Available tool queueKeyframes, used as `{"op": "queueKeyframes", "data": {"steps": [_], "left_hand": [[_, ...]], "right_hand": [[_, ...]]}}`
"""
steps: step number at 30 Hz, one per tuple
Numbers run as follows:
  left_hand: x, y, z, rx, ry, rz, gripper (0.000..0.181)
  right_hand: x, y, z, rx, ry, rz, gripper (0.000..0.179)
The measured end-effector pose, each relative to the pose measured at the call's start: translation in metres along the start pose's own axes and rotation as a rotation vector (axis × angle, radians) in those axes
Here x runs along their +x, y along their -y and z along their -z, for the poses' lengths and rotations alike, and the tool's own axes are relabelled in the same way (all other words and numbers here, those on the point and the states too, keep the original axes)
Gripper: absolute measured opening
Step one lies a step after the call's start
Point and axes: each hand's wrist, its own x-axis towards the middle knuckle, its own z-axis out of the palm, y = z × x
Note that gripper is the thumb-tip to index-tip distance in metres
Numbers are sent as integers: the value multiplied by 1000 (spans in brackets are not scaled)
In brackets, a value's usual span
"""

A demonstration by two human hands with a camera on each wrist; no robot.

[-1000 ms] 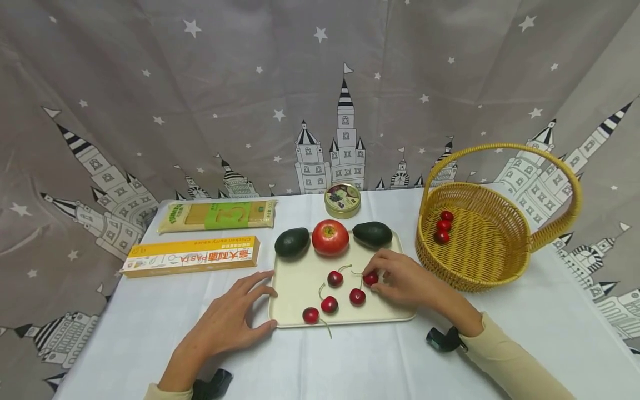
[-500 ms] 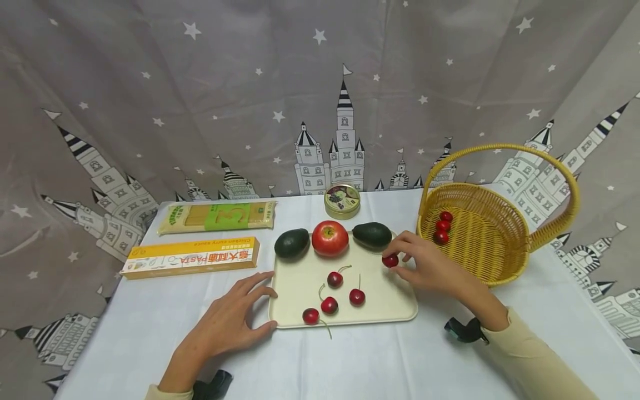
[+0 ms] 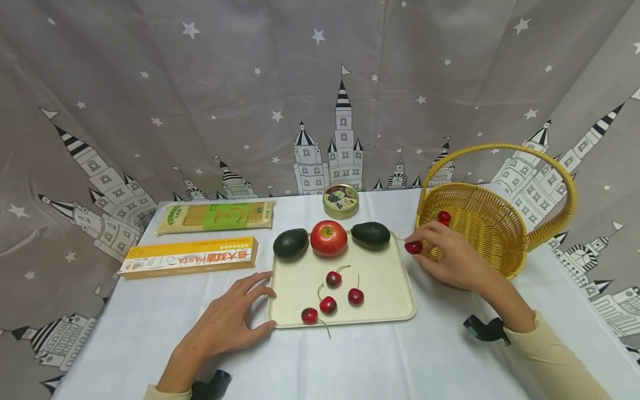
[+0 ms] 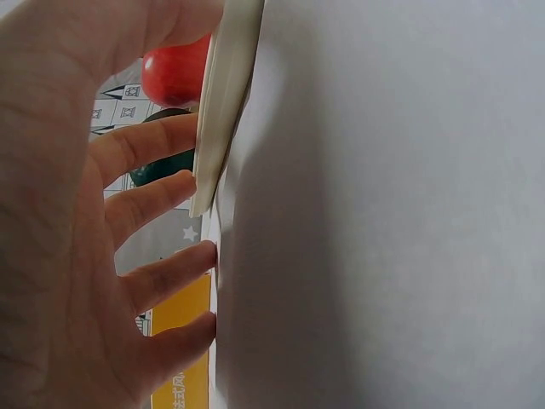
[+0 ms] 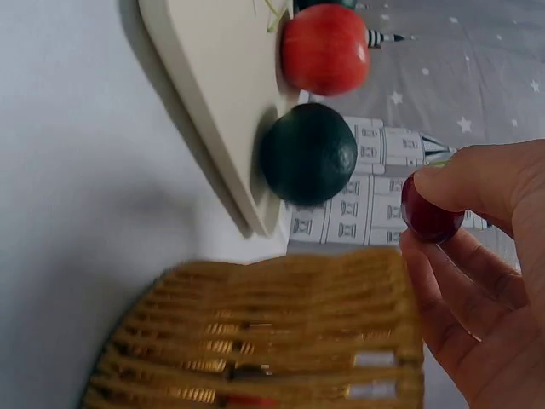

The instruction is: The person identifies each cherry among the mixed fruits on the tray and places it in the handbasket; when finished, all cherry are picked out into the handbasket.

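Observation:
My right hand point(image 3: 450, 256) pinches a dark red cherry point(image 3: 413, 247) between thumb and fingers, just off the tray's right edge and beside the basket's near-left rim. In the right wrist view that cherry point(image 5: 430, 210) hangs above the woven wall. My left hand point(image 3: 227, 322) rests with spread fingers at the left edge of the cream tray point(image 3: 295, 283). Several stemmed cherries point(image 3: 356, 296) lie on the tray's front half. Along its back sit a red tomato-like fruit point(image 3: 328, 238) and two avocados point(image 3: 370, 235). Red cherries point(image 3: 444, 216) show inside the yellow wicker basket point(image 3: 500, 233), partly behind my hand.
A round tin point(image 3: 341, 201) stands behind the tray. To the left lie a pasta box point(image 3: 190, 258) and a green-labelled spaghetti pack point(image 3: 215, 216) on the white tablecloth point(image 3: 350, 366). The basket's tall handle point(image 3: 500, 146) arches over its opening.
My right hand has lifted a cherry off the tray and carried it right, to the basket's edge. The left hand stays at the tray's left edge.

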Motion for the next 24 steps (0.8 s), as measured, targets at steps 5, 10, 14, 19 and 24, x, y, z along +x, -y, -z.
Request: {"op": "queueKeyframes", "data": {"steps": [5, 10, 14, 19, 24], "left_hand": [[0, 1, 0, 1, 0, -3, 41], [0, 1, -1, 6, -14, -13, 41], [0, 1, -2, 5, -20, -19, 42], [0, 1, -2, 4, -14, -13, 43], [0, 1, -2, 3, -4, -4, 43]], "right_hand": [[-6, -8, 6, 3, -46, -15, 39], [-13, -17, 12, -32, -34, -100, 40], [-19, -25, 16, -71, -42, -124, 39], [-23, -33, 18, -84, -44, -110, 39], [-23, -39, 17, -99, 28, -172, 35]]}}
